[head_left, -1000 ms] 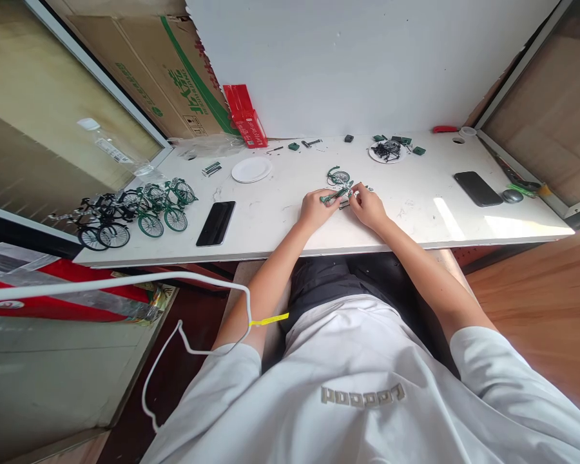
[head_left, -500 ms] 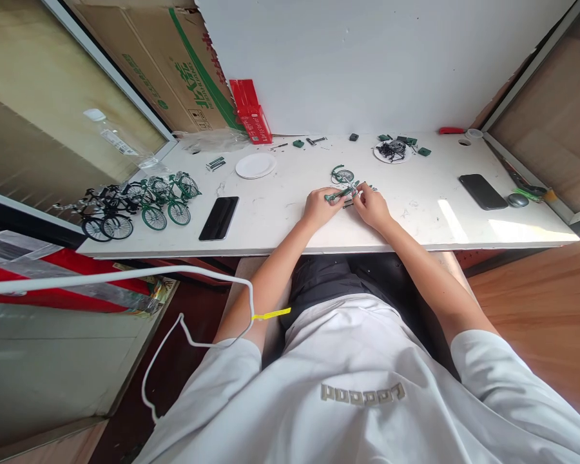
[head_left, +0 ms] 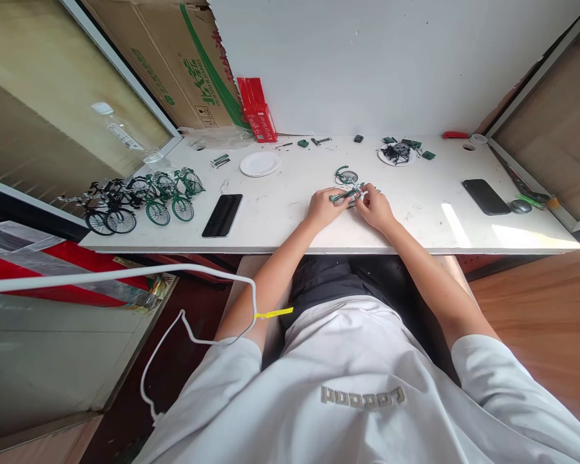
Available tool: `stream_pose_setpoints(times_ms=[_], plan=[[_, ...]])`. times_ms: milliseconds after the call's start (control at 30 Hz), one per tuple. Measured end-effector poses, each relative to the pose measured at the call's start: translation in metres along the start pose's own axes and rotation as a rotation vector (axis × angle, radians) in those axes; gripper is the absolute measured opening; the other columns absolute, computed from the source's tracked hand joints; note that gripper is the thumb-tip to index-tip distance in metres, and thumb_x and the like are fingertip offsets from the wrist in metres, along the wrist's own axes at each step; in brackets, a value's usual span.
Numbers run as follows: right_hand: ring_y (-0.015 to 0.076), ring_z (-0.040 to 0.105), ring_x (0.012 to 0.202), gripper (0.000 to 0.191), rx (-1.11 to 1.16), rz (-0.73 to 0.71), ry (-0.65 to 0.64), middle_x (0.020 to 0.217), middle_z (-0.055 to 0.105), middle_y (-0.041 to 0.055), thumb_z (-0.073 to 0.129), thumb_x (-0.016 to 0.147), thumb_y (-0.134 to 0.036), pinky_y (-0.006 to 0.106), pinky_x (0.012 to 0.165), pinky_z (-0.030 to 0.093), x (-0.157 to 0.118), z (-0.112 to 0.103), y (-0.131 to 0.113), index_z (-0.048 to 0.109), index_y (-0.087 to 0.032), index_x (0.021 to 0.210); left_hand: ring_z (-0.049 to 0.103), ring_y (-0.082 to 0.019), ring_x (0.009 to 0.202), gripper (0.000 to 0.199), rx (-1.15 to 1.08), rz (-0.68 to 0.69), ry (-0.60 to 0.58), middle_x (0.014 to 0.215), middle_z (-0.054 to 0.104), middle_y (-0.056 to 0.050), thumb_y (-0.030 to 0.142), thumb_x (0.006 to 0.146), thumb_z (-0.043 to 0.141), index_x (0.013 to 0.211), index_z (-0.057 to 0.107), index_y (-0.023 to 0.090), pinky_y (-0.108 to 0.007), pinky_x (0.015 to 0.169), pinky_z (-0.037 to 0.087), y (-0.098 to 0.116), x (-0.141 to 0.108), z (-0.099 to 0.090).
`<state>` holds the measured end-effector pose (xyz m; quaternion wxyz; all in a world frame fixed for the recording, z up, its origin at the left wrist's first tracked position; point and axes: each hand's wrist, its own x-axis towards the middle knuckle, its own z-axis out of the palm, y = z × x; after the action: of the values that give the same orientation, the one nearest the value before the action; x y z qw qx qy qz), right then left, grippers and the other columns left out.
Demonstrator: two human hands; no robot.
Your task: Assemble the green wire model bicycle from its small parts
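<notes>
Between my hands, low over the white table, is a small green model bicycle frame (head_left: 344,195). My left hand (head_left: 325,207) pinches its left end. The fingers of my right hand (head_left: 374,206) are closed at its right end, on silvery parts too small to tell apart. Just beyond the fingertips lies a spoked wheel with a green curved piece (head_left: 347,175). Several finished-looking model bicycles, black ones (head_left: 110,216) and green ones (head_left: 174,196), stand together at the table's left end.
A phone (head_left: 222,215) lies left of my hands, another (head_left: 486,196) to the right. Further back are a white plate (head_left: 260,164), a red box (head_left: 260,116), a plate of black parts (head_left: 397,153) and green pieces (head_left: 428,155). A white cable (head_left: 125,274) crosses at lower left.
The view has shifted slightly, so the table items appear a little further right. Both hands keep their grip, with only slight finger movement at the bicycle frame.
</notes>
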<state>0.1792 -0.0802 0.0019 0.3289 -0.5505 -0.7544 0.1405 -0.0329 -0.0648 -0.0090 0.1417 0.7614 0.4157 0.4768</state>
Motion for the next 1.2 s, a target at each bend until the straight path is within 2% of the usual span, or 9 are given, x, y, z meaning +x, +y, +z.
stream_pose_setpoints(times_ms=[133,267,367,600,700,833,900,1067,1200], plan=[[0.0251,0.057,0.066,0.033,0.009,-0.042,0.015,0.071,0.063,0.0012,0.044,0.11,-0.054,0.036,0.071,0.038,0.0005,-0.0012,0.0016,0.058,-0.025,0.116,0.081,-0.024,0.087,0.012,0.018,-0.012,0.028,0.102,0.089,-0.011,0.022,0.096,0.083,0.105,0.089,0.019,-0.034,0.088,0.062,0.0011,0.0009,-0.0003],[0.0271,0.061,0.071,0.049,0.002,-0.049,0.016,0.081,0.071,0.0078,0.033,0.115,-0.063,0.037,0.074,0.042,0.0014,-0.0021,0.0024,0.062,-0.024,0.114,0.078,-0.021,0.078,0.012,0.031,-0.003,0.036,0.098,0.089,-0.01,0.025,0.096,0.083,0.105,0.09,0.02,-0.033,0.083,0.062,0.0021,0.0017,-0.0003],[0.0298,0.066,0.078,0.056,0.0,-0.053,-0.013,0.088,0.074,0.0116,0.024,0.117,-0.063,0.039,0.08,0.045,0.0019,-0.0013,0.0024,0.065,-0.024,0.112,0.075,-0.02,0.073,0.014,0.021,-0.007,0.036,0.099,0.089,-0.01,0.028,0.097,0.082,0.107,0.09,0.02,-0.032,0.08,0.061,0.002,0.0015,-0.0001],[0.0273,0.061,0.069,0.039,0.002,0.008,0.01,0.078,0.069,0.0036,0.041,0.113,-0.056,0.036,0.071,0.039,-0.0001,0.0011,-0.0006,0.056,-0.024,0.128,0.08,-0.022,0.083,0.012,0.003,-0.011,0.042,0.103,0.089,-0.01,0.025,0.097,0.082,0.105,0.089,0.02,-0.033,0.085,0.062,0.0034,0.0001,-0.0009],[0.0277,0.062,0.071,0.036,-0.006,-0.001,0.016,0.08,0.071,0.0056,0.039,0.114,-0.055,0.036,0.071,0.039,0.0003,0.0001,-0.0001,0.057,-0.025,0.121,0.083,-0.025,0.09,0.012,-0.008,0.001,0.038,0.102,0.09,-0.011,0.025,0.096,0.083,0.105,0.089,0.019,-0.035,0.088,0.063,0.0045,-0.0008,-0.0012],[0.0316,0.067,0.081,0.044,-0.035,-0.011,0.006,0.089,0.075,0.0127,0.029,0.117,-0.055,0.039,0.075,0.042,0.0014,-0.0011,0.0008,0.06,-0.026,0.105,0.085,-0.027,0.095,0.014,-0.016,-0.023,0.038,0.105,0.09,-0.011,0.026,0.095,0.084,0.107,0.089,0.02,-0.036,0.091,0.065,0.0044,-0.001,-0.0007],[0.0323,0.068,0.082,0.044,-0.024,-0.011,0.011,0.087,0.075,0.0123,0.029,0.117,-0.055,0.039,0.076,0.043,0.0012,-0.0012,0.0,0.061,-0.026,0.107,0.085,-0.027,0.096,0.013,-0.011,-0.031,0.044,0.106,0.09,-0.012,0.026,0.095,0.084,0.106,0.089,0.02,-0.036,0.092,0.065,0.0034,-0.0005,-0.0001],[0.028,0.062,0.069,0.034,0.01,0.018,0.033,0.078,0.069,0.0045,0.044,0.111,-0.056,0.037,0.07,0.04,-0.0007,-0.001,-0.0029,0.056,-0.025,0.121,0.084,-0.027,0.095,0.013,-0.01,-0.027,0.046,0.106,0.09,-0.012,0.025,0.095,0.085,0.106,0.089,0.021,-0.037,0.092,0.065,0.0002,0.0006,0.0014],[0.0278,0.059,0.069,0.032,0.003,0.009,0.026,0.078,0.069,0.0054,0.041,0.112,-0.053,0.037,0.07,0.038,0.0,-0.0006,-0.0007,0.057,-0.026,0.118,0.084,-0.026,0.094,0.012,-0.012,-0.021,0.037,0.105,0.09,-0.011,0.024,0.094,0.085,0.105,0.09,0.021,-0.036,0.09,0.065,-0.0007,-0.0001,0.0012]])
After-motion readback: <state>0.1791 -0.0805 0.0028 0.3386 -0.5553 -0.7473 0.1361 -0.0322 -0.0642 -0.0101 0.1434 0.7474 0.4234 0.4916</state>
